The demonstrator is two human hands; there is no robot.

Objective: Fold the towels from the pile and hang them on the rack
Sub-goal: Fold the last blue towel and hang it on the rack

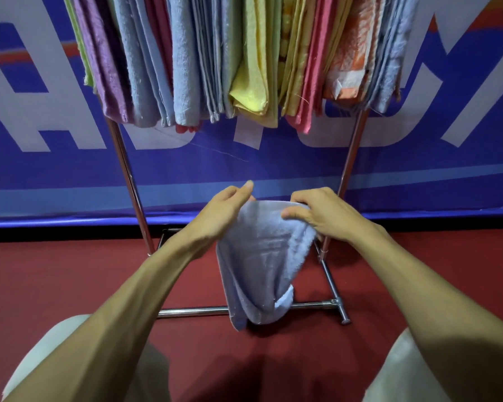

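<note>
— Below the hung towels (244, 68), in front of the rack (128, 175), where is the one being worked?

— The pale blue towel (262, 262) hangs in the air from both hands, midway between the rack's two uprights. Its folded top edge runs across from hand to hand. Its long axis drops straight down, and the bottom end dangles in front of the rack's base bar (192, 310).

— And the grip?

— The right hand (317, 213) pinches the top edge, fingers curled over it. The left hand (230, 210) holds the other corner with its fingers tucked behind the cloth and its thumb lifted clear. Both sit level and close together, neither nearer the rack.

— So the move turns on height?

— I think so. The rail lies above the hands and out of view, so the towel has to go up and forward.

— What's in the way?

— The hung towels are packed tight, with no gap showing. The blue banner (70, 169) and red floor (70, 271) lie behind and below. No pile is in view.
</note>
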